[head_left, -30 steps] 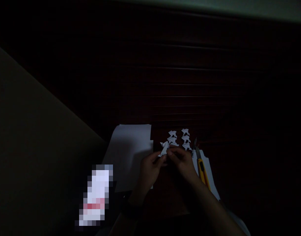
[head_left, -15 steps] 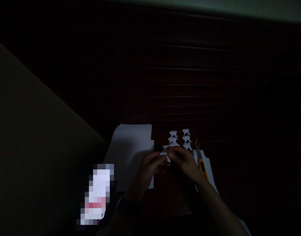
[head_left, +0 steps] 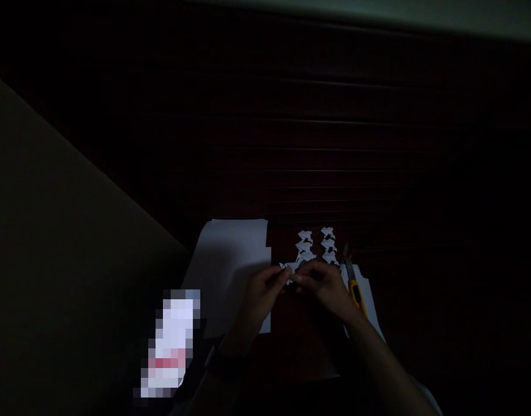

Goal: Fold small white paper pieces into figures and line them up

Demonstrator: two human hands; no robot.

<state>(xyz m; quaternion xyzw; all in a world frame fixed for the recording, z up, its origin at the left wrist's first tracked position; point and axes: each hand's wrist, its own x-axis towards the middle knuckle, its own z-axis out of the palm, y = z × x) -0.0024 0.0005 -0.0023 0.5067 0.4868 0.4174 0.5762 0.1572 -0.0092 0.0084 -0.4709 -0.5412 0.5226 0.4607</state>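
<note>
A small folded white paper figure is pinched between my two hands over the dark table. My left hand closes thumb and fingers on its left part. On its right side my right hand grips it with thumb and forefinger. Just beyond my hands, several similar folded paper figures stand in a column, and another column of paper figures lies to its right. My fingers hide part of the held piece.
White paper sheets lie on the left. A yellow utility knife rests on more white paper beside my right forearm. A blurred-out bright object is at lower left. A pale wall rises at far left, and the scene is dim.
The paper figure has turned in my fingers, and more of its pointed folds now show on the left. Both hands have shifted slightly; the surrounding things stay put.
</note>
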